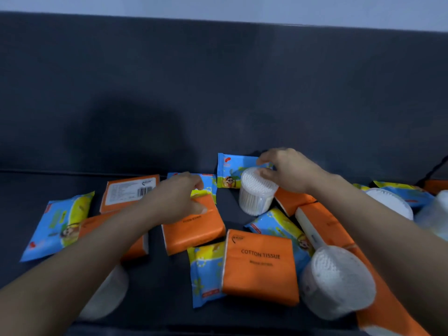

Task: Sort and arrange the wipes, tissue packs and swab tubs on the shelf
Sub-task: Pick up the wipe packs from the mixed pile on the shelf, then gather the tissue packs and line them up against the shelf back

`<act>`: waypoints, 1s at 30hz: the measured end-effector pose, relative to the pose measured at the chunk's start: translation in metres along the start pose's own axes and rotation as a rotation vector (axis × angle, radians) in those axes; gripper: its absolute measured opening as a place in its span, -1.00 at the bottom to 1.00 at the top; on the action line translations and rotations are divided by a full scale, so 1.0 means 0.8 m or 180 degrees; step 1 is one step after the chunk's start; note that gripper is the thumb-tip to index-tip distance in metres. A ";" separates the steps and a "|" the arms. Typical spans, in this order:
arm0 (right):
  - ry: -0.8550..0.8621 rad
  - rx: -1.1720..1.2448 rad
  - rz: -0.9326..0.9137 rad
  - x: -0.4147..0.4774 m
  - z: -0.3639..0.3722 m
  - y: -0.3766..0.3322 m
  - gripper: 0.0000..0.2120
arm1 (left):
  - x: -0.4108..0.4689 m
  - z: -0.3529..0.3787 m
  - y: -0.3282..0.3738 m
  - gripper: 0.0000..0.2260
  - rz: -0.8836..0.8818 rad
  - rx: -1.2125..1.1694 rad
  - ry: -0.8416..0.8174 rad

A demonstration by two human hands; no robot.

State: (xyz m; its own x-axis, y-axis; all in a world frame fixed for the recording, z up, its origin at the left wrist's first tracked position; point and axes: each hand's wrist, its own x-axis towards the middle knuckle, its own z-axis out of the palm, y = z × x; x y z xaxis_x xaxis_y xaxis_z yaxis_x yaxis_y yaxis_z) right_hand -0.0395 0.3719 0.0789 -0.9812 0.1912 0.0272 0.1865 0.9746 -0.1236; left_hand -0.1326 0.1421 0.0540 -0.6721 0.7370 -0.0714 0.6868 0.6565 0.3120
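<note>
Dark shelf (60, 183); pale wall (218, 6) behind

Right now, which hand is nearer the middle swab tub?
Right. The right hand holds the tub by its top; the left hand is off to its left, gripping an orange tissue pack.

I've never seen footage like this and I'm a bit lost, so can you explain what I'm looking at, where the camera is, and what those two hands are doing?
There is no machine here. The single picture comes from a camera worn on a person's head, looking down at their own bare arms. On the dark shelf lie mixed blue-and-yellow wipes packs, orange tissue packs and clear swab tubs. The left hand grips one orange pack at its far edge. The right hand holds a tilted swab tub by its top.
</note>
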 end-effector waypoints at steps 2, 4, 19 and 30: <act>0.0063 0.0011 0.0014 -0.004 0.004 0.006 -0.66 | -0.012 0.004 0.002 -0.43 -0.0154 0.0095 -0.0266; 0.0123 -0.0016 0.0083 -0.009 0.009 0.014 -0.67 | -0.019 0.009 0.002 -0.31 -0.0214 0.0176 -0.0538; -0.0430 -0.0004 0.1435 -0.059 0.026 0.054 -0.07 | -0.019 0.019 -0.003 -0.13 -0.0128 0.0551 -0.0588; -0.0569 -0.0297 0.1613 -0.051 0.034 0.041 0.14 | -0.029 -0.010 0.036 -0.21 0.0111 -0.0163 0.0431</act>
State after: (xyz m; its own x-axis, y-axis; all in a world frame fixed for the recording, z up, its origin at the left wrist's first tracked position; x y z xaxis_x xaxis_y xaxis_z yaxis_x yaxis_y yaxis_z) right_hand 0.0052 0.3931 0.0465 -0.7589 0.6250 -0.1828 0.6341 0.7732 0.0115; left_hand -0.0994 0.1429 0.0724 -0.6815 0.7287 0.0677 0.6978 0.6192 0.3601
